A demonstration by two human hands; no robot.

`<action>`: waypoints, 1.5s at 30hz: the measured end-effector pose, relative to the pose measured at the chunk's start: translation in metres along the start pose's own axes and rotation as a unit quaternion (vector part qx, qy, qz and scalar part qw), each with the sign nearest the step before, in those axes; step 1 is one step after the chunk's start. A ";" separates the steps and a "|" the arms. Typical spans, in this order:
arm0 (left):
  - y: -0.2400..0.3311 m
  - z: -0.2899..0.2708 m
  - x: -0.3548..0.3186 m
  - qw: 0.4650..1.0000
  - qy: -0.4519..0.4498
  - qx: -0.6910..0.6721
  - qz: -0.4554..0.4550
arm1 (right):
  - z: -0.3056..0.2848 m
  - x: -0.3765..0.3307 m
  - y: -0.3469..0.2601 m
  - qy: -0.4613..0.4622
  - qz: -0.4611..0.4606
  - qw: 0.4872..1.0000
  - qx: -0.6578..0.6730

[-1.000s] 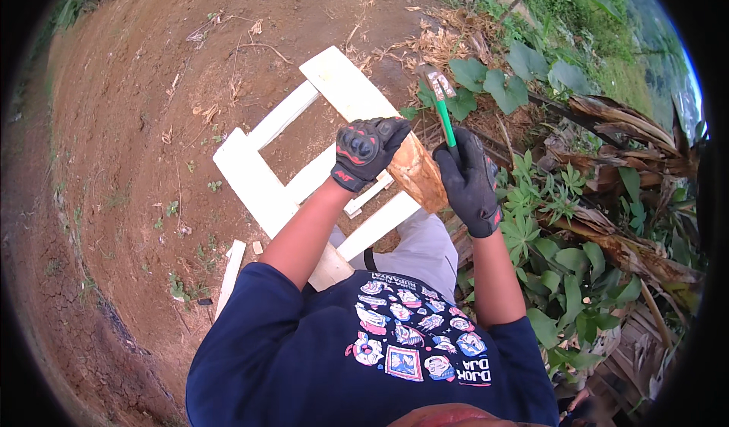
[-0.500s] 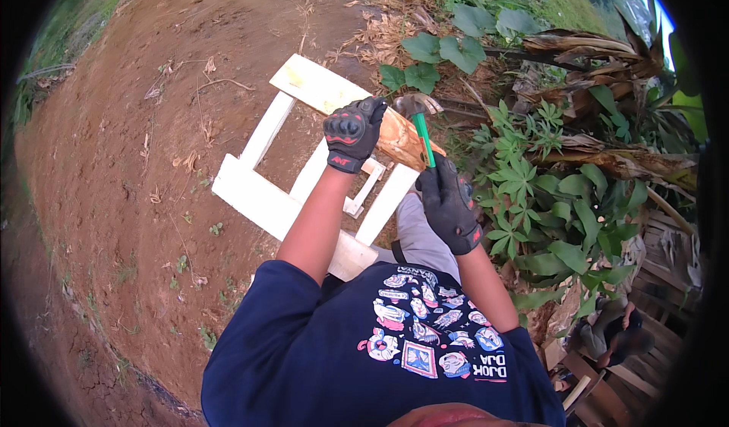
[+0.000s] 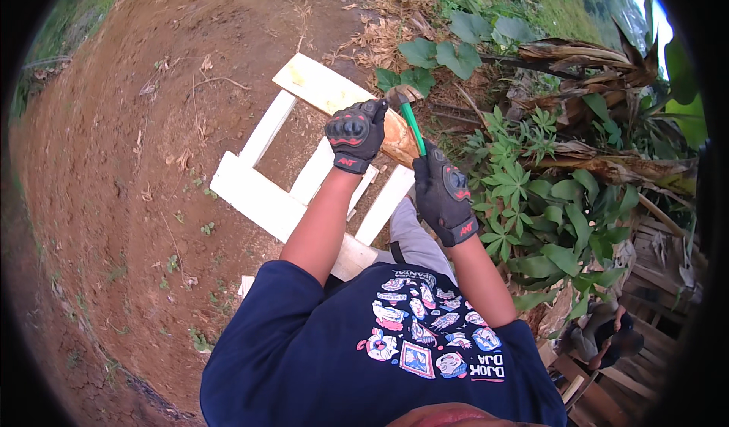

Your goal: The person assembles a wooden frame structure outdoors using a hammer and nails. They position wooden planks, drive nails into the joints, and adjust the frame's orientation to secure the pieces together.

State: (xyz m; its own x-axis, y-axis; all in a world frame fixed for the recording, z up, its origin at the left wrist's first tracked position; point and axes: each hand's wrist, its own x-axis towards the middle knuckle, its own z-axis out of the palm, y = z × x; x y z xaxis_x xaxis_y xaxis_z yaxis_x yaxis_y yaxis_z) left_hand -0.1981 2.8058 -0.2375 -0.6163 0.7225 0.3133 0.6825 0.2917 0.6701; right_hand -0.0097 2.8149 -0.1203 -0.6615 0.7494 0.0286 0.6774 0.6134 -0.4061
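Note:
A hammer with a green handle (image 3: 413, 126) and a curved metal head (image 3: 404, 92) is gripped in my right hand (image 3: 446, 193), in a black and red glove. Its head is over the far board, close to my left hand (image 3: 355, 135). That hand wears a matching glove and rests at the board's middle with closed fingers; whatever they hold is hidden. Pale at one end and brown-grained at the other, the far board (image 3: 323, 84) lies across the top of a wooden frame. Slats (image 3: 267, 129) join it to a wide near board (image 3: 254, 199).
Brown soil (image 3: 121, 199) spreads to the left, with twigs and dry leaves. Green plants (image 3: 569, 207) and dried stalks (image 3: 585, 55) crowd the right side. At the lower right another person (image 3: 607, 336) is among wooden planks (image 3: 600, 397).
The hammer has shifted slightly left, its head now nearer my left hand and partly behind it. My right hand has turned and risen a little. My left hand stays at the board.

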 end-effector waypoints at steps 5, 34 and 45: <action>0.003 -0.003 -0.001 1.000 0.002 0.001 -0.002 | -0.006 -0.001 -0.012 0.058 -0.021 0.998 0.032; 0.000 -0.011 0.006 0.996 -0.081 -0.027 -0.036 | -0.029 -0.014 -0.019 0.074 0.013 0.993 0.096; -0.077 -0.056 -0.033 0.945 -0.106 0.217 -0.221 | -0.032 -0.019 -0.025 -0.038 0.115 0.963 0.243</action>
State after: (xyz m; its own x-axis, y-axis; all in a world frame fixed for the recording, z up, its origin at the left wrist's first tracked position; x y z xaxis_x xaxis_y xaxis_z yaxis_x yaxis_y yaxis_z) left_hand -0.2519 2.7244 -0.2617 -0.8174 0.5664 -0.1052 0.5023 0.7901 0.3513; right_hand -0.0038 2.7931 -0.0814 -0.5463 0.8197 -0.1720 0.5906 0.2314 -0.7731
